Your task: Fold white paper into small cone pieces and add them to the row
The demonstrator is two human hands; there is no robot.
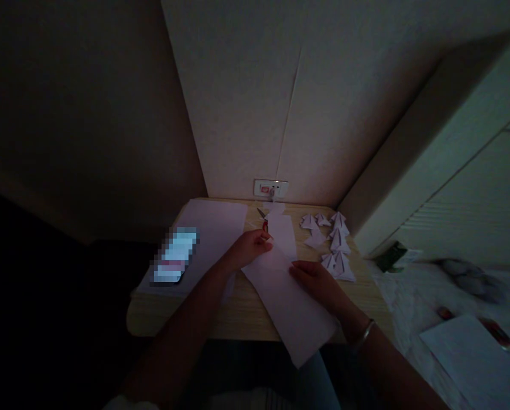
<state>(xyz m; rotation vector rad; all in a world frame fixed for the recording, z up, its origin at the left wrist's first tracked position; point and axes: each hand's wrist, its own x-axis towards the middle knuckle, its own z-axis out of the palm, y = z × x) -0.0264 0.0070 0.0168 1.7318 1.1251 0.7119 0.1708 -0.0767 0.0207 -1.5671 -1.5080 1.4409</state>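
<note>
A long white paper sheet [295,310] lies slanted across a small wooden table [241,310] and hangs over its near edge. My left hand [249,247] is closed at the sheet's far left edge, with the fingers curled on a pair of scissors [263,219] with red handles whose blades point away from me. My right hand [317,282] rests on the sheet's right edge and pinches it between fingers and thumb. A narrower paper strip [282,230] lies just beyond the scissors.
Several folded white paper shapes [335,245] lie at the table's right. A lit phone [175,256] rests on a large paper sheet [214,228] at the left. A wall socket [270,187] is behind the table. A bed at right carries paper [472,356] and small items.
</note>
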